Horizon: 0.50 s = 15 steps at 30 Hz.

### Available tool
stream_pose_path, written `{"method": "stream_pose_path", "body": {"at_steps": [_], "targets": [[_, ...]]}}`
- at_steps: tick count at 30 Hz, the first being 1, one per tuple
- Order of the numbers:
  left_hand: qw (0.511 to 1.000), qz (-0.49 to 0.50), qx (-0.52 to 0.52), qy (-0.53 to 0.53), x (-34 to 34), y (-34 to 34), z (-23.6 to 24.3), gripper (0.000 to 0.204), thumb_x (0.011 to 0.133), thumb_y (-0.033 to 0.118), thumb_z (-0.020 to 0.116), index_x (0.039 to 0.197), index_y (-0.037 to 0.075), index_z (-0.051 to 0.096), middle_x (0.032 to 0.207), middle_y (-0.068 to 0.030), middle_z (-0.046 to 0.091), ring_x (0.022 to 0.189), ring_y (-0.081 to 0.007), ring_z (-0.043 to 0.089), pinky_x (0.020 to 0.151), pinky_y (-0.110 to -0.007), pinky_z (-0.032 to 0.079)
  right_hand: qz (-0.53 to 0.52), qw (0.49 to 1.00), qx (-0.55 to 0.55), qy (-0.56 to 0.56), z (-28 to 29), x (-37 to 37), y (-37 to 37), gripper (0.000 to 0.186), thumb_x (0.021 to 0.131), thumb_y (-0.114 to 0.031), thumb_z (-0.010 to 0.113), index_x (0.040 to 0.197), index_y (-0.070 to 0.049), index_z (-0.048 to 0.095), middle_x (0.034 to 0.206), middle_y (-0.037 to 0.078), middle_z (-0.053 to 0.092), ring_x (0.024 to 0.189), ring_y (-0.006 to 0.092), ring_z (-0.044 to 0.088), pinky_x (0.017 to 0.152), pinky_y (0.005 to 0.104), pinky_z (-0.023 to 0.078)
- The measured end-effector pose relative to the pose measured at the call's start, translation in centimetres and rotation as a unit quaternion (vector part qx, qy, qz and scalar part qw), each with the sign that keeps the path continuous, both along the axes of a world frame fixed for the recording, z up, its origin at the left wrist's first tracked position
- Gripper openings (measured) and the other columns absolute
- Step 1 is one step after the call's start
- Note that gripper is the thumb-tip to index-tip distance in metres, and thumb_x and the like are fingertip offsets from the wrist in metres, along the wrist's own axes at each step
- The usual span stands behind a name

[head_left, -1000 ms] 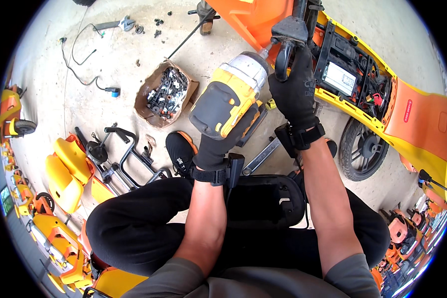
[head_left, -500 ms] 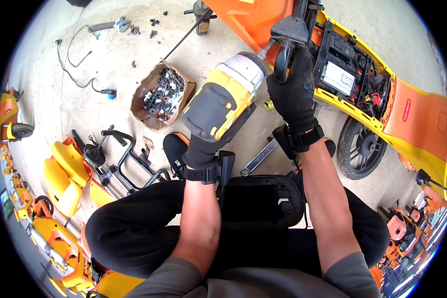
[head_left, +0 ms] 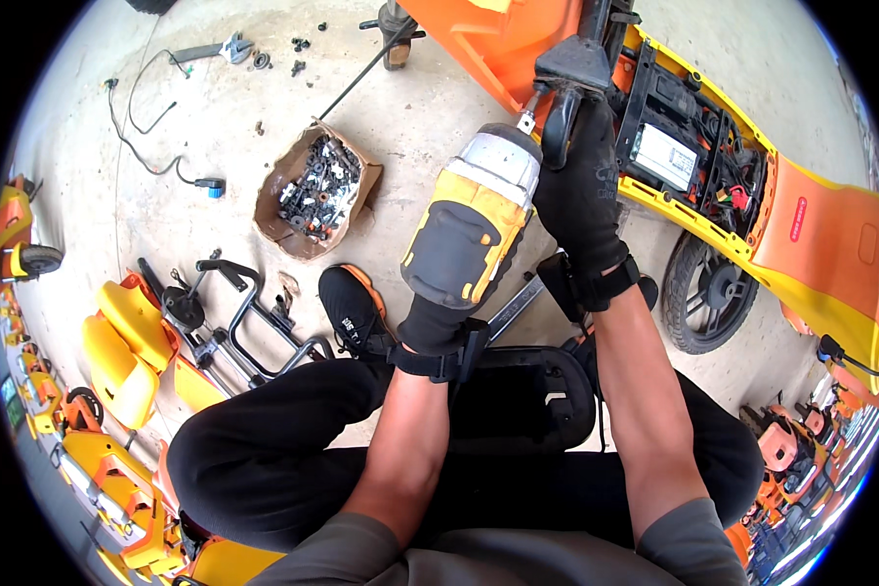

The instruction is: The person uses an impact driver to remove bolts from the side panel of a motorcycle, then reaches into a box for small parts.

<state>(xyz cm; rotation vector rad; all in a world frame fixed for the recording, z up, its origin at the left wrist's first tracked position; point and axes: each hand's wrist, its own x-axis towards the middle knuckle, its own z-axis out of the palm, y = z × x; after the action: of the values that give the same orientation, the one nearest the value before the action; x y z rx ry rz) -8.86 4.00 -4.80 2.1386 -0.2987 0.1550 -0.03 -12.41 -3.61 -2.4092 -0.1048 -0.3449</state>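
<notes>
Left grip, wrapped round the yellow power driver at frame centre, should hold it square to the black bracket, upper centre, beside the right grip, whose closure I cannot tell.

Left hand in a grip, mostly hidden; right hand farther forward (finger pose unreadable). Both forearms bare, reaching forward.

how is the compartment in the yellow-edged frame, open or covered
Open: to the right of the right hand, the compartment has no cover over it; a pale box and red connector show inside.
</notes>
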Motion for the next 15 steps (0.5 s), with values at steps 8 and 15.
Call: {"method": "stream_pose_path", "body": {"at_steps": [8, 15], "targets": [[0.999, -0.002, -0.042, 0.012, 0.0, -0.9, -1.0, 0.042, 0.088, 0.018, 0.072, 0.128, 0.01, 0.063, 0.121, -0.0076, 0.067, 0.108, -0.027, 0.064, 0.092, -0.037, 0.049, -0.015, 0.992, -0.114, -0.048, 1.3, -0.2, 0.5, 0.088, 0.074, -0.001, 0.073, 0.147, 0.004, 0.025, 0.13, 0.027, 0.049, 0.115, 0.043, 0.052, 0.099, 0.051, 0.042], [0.981, -0.033, 0.168, -0.086, 0.7, -0.8, -0.7, 0.047, 0.087, 0.024, 0.065, 0.133, 0.014, 0.06, 0.134, -0.0092, 0.059, 0.124, -0.033, 0.054, 0.107, -0.045, 0.041, -0.008, 0.999, 0.033, 0.014, 0.8, -0.2, 0.3, 0.088, 0.075, 0.0, 0.074, 0.148, 0.003, 0.025, 0.134, 0.03, 0.049, 0.116, 0.0454, 0.057, 0.094, 0.0471, 0.049]]}}
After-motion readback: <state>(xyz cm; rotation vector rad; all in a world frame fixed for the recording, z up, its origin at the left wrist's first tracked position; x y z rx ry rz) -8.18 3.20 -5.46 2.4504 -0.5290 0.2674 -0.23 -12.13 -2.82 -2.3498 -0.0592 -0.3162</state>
